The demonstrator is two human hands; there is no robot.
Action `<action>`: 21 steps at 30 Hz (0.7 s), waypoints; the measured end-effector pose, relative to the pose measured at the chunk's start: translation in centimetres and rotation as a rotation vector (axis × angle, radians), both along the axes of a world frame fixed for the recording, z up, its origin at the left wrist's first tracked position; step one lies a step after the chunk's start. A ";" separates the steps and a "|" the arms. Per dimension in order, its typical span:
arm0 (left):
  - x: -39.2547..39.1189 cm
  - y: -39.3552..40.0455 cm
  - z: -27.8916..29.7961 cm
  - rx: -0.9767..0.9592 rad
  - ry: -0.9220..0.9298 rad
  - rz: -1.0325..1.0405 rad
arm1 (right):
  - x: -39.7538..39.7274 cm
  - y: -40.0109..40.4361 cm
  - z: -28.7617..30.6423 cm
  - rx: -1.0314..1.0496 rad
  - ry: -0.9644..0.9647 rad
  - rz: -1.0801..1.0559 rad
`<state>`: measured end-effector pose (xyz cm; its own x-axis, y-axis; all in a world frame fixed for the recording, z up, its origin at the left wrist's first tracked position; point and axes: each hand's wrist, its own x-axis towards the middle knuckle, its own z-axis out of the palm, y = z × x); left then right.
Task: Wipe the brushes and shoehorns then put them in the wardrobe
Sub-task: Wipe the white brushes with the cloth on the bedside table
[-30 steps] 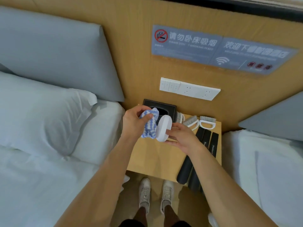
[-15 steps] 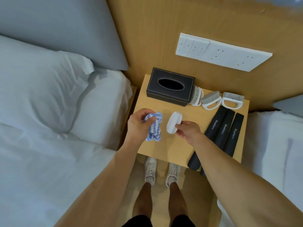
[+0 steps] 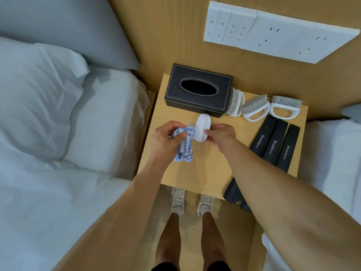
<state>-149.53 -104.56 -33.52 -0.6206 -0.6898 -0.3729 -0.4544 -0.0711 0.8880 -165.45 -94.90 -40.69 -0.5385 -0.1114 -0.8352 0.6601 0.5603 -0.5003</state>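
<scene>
The right hand (image 3: 220, 134) pinches a white brush (image 3: 203, 130) by its edge, fingers and thumb curled onto it. The brush shows a smooth, oval white back turned toward the camera; its bristles cannot be seen from this view. It is held above the middle of the wooden bench (image 3: 205, 169), just in front of the tissue box.

The left hand (image 3: 166, 137) grips a blue-and-white zigzag-patterned cloth (image 3: 184, 145), bunched in the curled fingers with one end hanging down. The cloth touches the left edge of the held brush. The two hands are close together, separated only by cloth and brush.

At the rear of the bench:
- A dark leather-look tissue box (image 3: 197, 92) with white stitching and an oval opening.
- Three further brushes in a row to its right: the first brush (image 3: 235, 103) stands on edge against the box; the second brush (image 3: 255, 109) and the third brush (image 3: 284, 108) lie flat, each with grey bristles and a white loop handle.

On the right side of the bench, three black shoehorns (image 3: 273, 147) lie side by side, touching, each printed "Shoehorn" in white. Their near ends overhang the front edge of the bench.

A bed (image 3: 58, 133) with white bedding lies to the left. A white switch-and-socket panel (image 3: 273, 34) is fixed to the wooden wall behind
</scene>
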 end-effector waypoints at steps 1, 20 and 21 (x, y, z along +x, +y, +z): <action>0.0 0.1 -0.1 0.006 -0.005 0.003 | -0.2 -0.2 0.0 0.013 0.007 0.007; -2.5 2.2 1.7 0.007 -0.018 0.035 | -6.8 4.9 2.9 0.530 0.288 0.127; -2.5 2.3 1.7 0.003 -0.023 0.038 | -7.4 5.2 2.6 0.522 0.312 0.183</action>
<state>-152.06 -102.26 -31.78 -0.5854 -0.7116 -0.3886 -0.4712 -0.0914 0.8773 -172.87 -89.72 -38.04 -0.7763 0.1543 -0.6112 0.3973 0.8725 -0.2845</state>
